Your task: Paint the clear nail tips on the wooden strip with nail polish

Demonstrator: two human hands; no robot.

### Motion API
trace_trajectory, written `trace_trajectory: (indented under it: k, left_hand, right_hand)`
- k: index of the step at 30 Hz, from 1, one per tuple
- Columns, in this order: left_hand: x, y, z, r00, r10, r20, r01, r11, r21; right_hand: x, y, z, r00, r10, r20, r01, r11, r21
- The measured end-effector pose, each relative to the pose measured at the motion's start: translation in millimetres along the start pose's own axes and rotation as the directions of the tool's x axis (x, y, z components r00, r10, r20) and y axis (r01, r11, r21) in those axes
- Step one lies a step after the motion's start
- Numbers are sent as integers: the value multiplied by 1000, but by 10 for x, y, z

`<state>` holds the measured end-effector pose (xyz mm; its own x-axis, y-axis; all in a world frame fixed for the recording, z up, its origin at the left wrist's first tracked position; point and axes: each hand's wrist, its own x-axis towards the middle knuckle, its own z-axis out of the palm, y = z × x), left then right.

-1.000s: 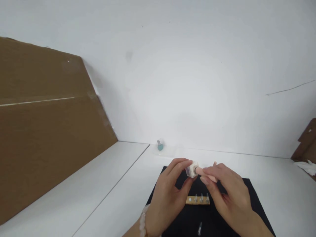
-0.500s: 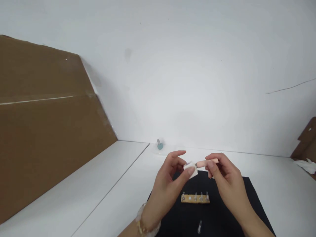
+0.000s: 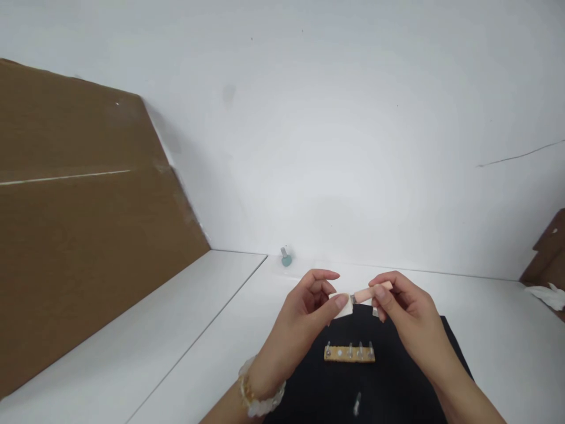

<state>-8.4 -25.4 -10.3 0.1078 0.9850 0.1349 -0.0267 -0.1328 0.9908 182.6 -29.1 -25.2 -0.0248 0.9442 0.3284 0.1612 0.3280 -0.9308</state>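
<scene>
My left hand pinches a small white nail-polish bottle between thumb and fingers, held above the table. My right hand grips the pale pink cap, which stands a little out of the bottle's neck with a short metal collar showing between them. Below the hands a black mat lies on the white table. On the mat sits a small tan strip with several clear nail tips standing on it. One loose clear nail tip lies nearer to me.
A small teal polish bottle stands at the back by the white wall. A large brown cardboard sheet leans along the left side. Crumpled white tissue and more cardboard sit at the far right edge.
Both hands rose slightly and drew apart. The pink cap, earlier seated on the bottle, has come away from the neck, and the bottle has turned in my left fingers.
</scene>
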Motion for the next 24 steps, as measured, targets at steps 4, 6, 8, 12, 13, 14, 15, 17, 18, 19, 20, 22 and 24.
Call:
trace_trajectory:
  k: [4, 6, 8, 12, 13, 14, 15, 17, 18, 19, 20, 22, 24]
  left_hand:
    - [14, 60, -16, 1000, -3, -10, 3, 1000, 22]
    - [20, 75, -17, 1000, -24, 20, 24, 1000, -6]
    - [25, 73, -8, 998, -33, 44, 34, 999, -16]
    - [41, 40, 11, 999, -38, -8, 38, 999, 25]
    - [46, 28, 10, 999, -46, -14, 46, 999, 22]
    - [52, 14, 6, 999, -52, -9, 52, 999, 13]
    - [58, -6, -3, 999, -54, 0, 54, 999, 2]
    - [73, -70, -42, 999, -48, 8, 48, 999, -11]
    - [82, -118, -74, 999, -50, 1, 50, 999, -10]
    - [94, -177, -116, 998, -60, -14, 60, 998, -4]
    - [109, -247, -166, 997, -76, -32, 76, 997, 4]
    - [145, -409, -282, 991, -115, -66, 117, 993, 19]
    - [181, -571, -393, 987, -120, -103, 124, 992, 26]
  right_hand:
    - [4, -12, -10, 999, -15, -35, 14, 1000, -28]
    - [14, -13, -27, 999, 33, 33, -33, 999, -7]
    - [27, -3, -38, 995, 79, 68, -81, 996, 37]
    - [40, 24, -28, 997, 71, 4, -71, 997, 39]
    - [44, 30, -25, 996, 82, 27, -83, 996, 38]
    - [51, 36, -25, 994, 96, 49, -98, 994, 46]
    - [61, 42, -27, 993, 108, 52, -111, 992, 61]
    - [86, 59, -35, 992, 122, -16, -120, 988, 101]
    - [99, 68, -41, 989, 128, -69, -119, 986, 118]
    - [112, 77, -48, 984, 133, -117, -118, 984, 130]
    - [124, 84, -56, 979, 140, -150, -119, 983, 138]
    - [144, 89, -80, 971, 152, -183, -124, 980, 153]
    - [162, 86, -113, 968, 161, -191, -126, 975, 185]
